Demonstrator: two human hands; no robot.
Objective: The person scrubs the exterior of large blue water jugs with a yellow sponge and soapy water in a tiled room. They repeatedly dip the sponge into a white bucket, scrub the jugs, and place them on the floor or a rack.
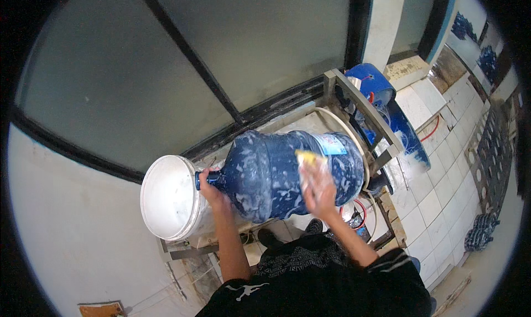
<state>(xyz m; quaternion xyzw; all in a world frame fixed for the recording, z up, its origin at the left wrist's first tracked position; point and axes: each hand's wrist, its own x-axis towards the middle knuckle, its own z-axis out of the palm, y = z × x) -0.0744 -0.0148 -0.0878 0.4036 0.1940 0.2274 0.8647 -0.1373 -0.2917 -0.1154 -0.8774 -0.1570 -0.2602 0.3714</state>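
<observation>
A large blue plastic water-cooler bottle [257, 176] lies on its side before me, streaked with white suds. Its neck points left, and a printed label [332, 144] shows near its base. My left hand [213, 191] is wrapped around the neck. Against the bottle's side, my right hand [321, 194] presses a foam-covered, yellow-topped sponge or cloth [310, 161]; motion blur hides its exact shape. Just left of the neck stands a white plastic bucket [166, 198], its mouth towards me.
A metal frame [365, 109] rises beyond the bottle's base, with a pale hose [359, 147] curving past it. Further right is a cut blue plastic drum [408, 130]. Frosted window panes [265, 39] stand behind. White tiles [431, 205] cover the floor, and a perforated mat [493, 155] lies far right.
</observation>
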